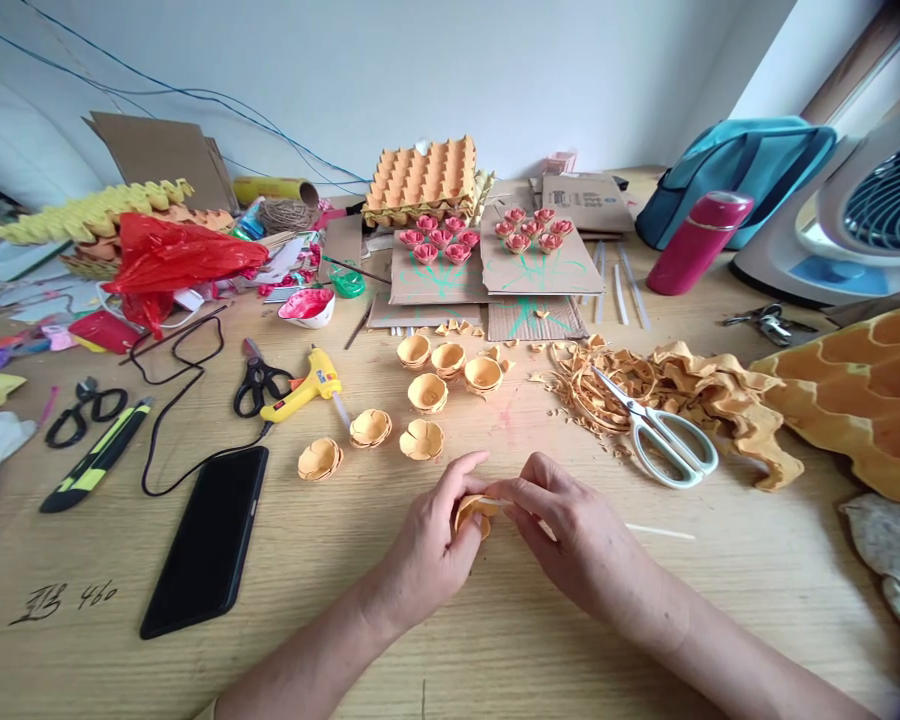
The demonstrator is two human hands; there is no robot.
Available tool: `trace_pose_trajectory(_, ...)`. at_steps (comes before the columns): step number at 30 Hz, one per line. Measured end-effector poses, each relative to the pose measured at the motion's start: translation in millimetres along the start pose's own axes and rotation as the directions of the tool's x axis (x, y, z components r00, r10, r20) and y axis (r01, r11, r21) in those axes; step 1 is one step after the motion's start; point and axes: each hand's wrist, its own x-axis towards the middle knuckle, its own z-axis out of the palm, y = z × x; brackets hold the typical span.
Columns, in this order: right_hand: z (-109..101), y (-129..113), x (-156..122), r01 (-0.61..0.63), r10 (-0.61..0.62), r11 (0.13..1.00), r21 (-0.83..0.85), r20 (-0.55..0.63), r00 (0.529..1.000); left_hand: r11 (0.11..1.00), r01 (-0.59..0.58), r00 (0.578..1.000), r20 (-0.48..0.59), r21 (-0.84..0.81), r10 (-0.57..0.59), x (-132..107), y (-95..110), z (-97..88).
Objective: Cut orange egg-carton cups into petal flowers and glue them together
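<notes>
My left hand point(435, 540) and my right hand point(570, 530) meet over the wooden table point(330, 640), both closed on one small orange egg-carton flower point(471, 512) held between the fingertips. Just beyond my hands lie several finished orange paper flowers point(422, 439) in a loose group. White-handled scissors point(664, 430) rest to the right on a pile of orange carton scraps point(690, 385). Farther back, red-painted flowers point(439, 240) sit on cardboard sheets point(540, 270).
A black phone point(208, 540), a yellow glue gun point(304, 390), black scissors point(255, 380), a utility knife point(97, 455) and a cable lie at left. An egg tray point(424, 180), red bag point(172, 255), pink bottle point(697, 243), blue bag point(727, 170) and fan point(855, 220) stand behind.
</notes>
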Motion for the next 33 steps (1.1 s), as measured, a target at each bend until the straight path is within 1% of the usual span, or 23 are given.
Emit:
trace_pose_trajectory(4, 1.1, -0.6, -0.7, 0.001, -0.001, 1.000, -0.006, -0.011, 1.000, 0.999, -0.010, 1.000, -0.013, 0.047, 0.010, 0.4, -3.5, 2.8)
trace_pose_trajectory(8, 1.7, -1.0, -1.6, -0.027, 0.027, 0.999, -0.024, 0.007, 1.000, 0.996, -0.041, 0.999, -0.028, 0.076, 0.043, 0.6, -4.6, 3.1)
trace_pose_trajectory(11, 3.2, -0.2, -1.7, -0.017, 0.017, 0.999, -0.027, 0.004, 1.000, 0.996, -0.034, 0.999, -0.019, 0.085, 0.036, 1.0, -6.3, 2.7)
trace_pose_trajectory(16, 5.9, 1.1, -1.5, 0.008, -0.008, 0.999, -0.046, -0.009, 1.000, 0.999, -0.018, 1.000, -0.012, 0.042, 0.019, 0.9, -9.4, 3.4)
trace_pose_trajectory(23, 5.7, 2.6, -1.2, 0.039, -0.043, 0.995, -0.088, -0.035, 0.998, 1.000, 0.014, 1.000, -0.003, -0.009, -0.014, 1.1, -8.0, 3.9)
trace_pose_trajectory(29, 4.3, 2.5, -0.9, 0.055, -0.049, 0.987, -0.149, 0.038, 0.998, 0.996, 0.067, 0.998, 0.023, -0.053, -0.066, 1.2, -8.0, 2.3)
trace_pose_trajectory(33, 3.3, 2.0, -0.8, 0.076, -0.073, 0.985, -0.156, 0.024, 0.997, 0.994, 0.084, 0.996, 0.017, -0.064, -0.083, 1.7, -6.8, 1.7)
